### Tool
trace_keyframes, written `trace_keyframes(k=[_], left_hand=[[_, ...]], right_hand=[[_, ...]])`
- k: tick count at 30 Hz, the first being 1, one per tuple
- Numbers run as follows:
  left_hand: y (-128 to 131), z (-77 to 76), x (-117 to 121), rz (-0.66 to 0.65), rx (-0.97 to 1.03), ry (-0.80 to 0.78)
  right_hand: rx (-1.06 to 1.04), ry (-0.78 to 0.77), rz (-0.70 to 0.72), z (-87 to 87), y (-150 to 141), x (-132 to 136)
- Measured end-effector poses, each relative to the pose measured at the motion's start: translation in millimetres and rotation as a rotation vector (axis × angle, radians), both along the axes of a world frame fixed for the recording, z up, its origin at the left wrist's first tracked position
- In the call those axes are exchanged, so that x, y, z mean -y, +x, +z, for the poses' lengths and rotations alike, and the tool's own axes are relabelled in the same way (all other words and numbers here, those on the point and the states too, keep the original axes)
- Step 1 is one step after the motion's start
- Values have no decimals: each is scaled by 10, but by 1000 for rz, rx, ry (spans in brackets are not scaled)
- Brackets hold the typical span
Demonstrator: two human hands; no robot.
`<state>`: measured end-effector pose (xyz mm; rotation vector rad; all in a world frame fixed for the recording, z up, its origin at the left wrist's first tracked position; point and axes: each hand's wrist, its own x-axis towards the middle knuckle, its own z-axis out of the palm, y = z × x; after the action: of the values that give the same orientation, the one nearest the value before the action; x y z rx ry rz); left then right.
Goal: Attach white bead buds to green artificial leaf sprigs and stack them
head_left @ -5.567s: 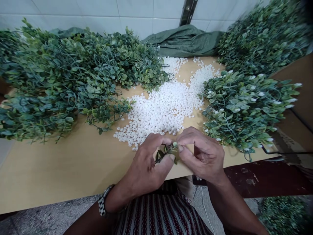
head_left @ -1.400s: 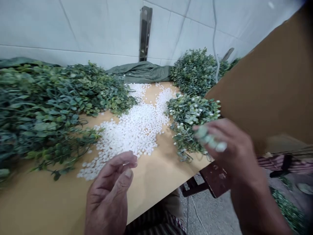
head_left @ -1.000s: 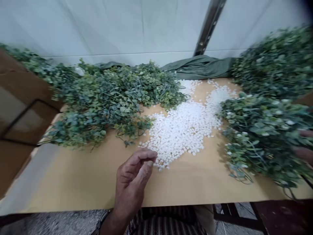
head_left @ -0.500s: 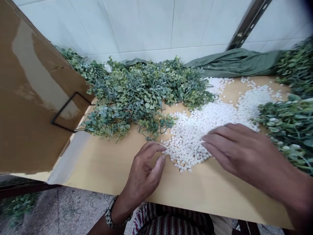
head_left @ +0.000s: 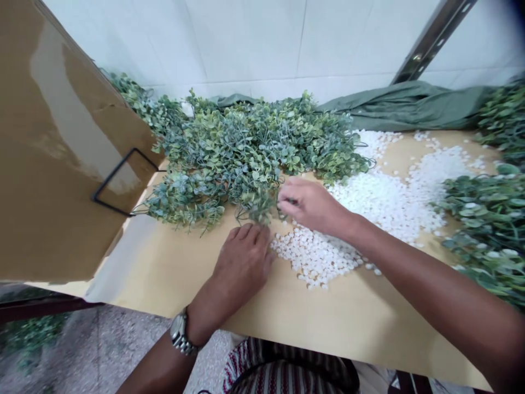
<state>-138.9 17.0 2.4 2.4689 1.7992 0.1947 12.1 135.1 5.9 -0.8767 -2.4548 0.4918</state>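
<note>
My right hand point(head_left: 309, 205) reaches across the white pieces and is closed on a green leafy sprig point(head_left: 259, 202) at the front of the foliage pile; the sprig is slightly blurred. My left hand point(head_left: 246, 256), with a metal-band watch point(head_left: 180, 332) on the wrist, rests low over the tabletop just in front of that sprig. Its fingers are curled down and together, and their tips are mostly hidden. Many small white round pieces point(head_left: 315, 254) lie loose right beside it. The pile of artificial-looking foliage point(head_left: 254, 137) spreads behind both hands.
A cardboard box point(head_left: 61, 164) stands at the left, near a black wire frame point(head_left: 115, 175). More foliage point(head_left: 488, 219) lies at the right. Green cloth point(head_left: 418, 106) runs along the tiled wall point(head_left: 254, 44). The wooden table's front edge point(head_left: 348, 353) is close to my body.
My right hand has moved left from the white pieces to the sprig, and a gap now parts the pieces. My left hand has turned palm down, its fingers curling in. The view shifted slightly.
</note>
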Motion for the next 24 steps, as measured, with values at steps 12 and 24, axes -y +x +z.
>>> trace_keyframes(k=[12, 24], left_hand=[[61, 107, -26, 110, 589, 265], [569, 156, 19, 267, 1998, -306]], right_hand=[[-1017, -931, -108, 150, 183, 132], [-799, -1104, -164, -83, 406, 1040]])
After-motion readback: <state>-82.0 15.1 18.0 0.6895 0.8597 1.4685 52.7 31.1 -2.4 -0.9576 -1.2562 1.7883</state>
